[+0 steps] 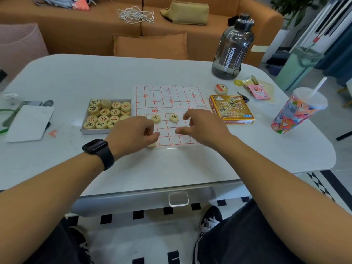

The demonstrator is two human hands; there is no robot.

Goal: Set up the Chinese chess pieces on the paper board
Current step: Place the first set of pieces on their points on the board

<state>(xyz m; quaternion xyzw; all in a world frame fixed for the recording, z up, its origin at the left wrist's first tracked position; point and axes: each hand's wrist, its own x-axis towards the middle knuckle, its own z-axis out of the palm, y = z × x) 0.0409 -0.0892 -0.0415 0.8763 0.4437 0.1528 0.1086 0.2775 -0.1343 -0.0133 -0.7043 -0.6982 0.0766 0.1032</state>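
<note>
Nearest the lens: two bare forearms reaching over the table edge (171, 182), a black watch (98, 152) on the left wrist. Left hand (133, 132) low over the near left corner of the paper board (169, 103), fingers curled down toward a pale piece (151, 145) at that corner; whether pinched or only touched, impossible to tell, fingertips hidden behind the knuckles. Best done by seating that piece squarely on the corner crossing, not inside a square, paper held flat meanwhile. Further left, the open tray (106, 116) packed with remaining pieces, well stocked, so setup judged early. On the board, two soldier pieces (155, 118) and (173, 117) standing apart in one row. Right hand (202, 126) hovering above the board's near right part, fingers loosely bent, apparently empty, though the palm side is out of sight. Any piece beneath that hand hidden. Characters on tray pieces partly blurred. Right of the board, the yellow box lid (231, 108).
</note>
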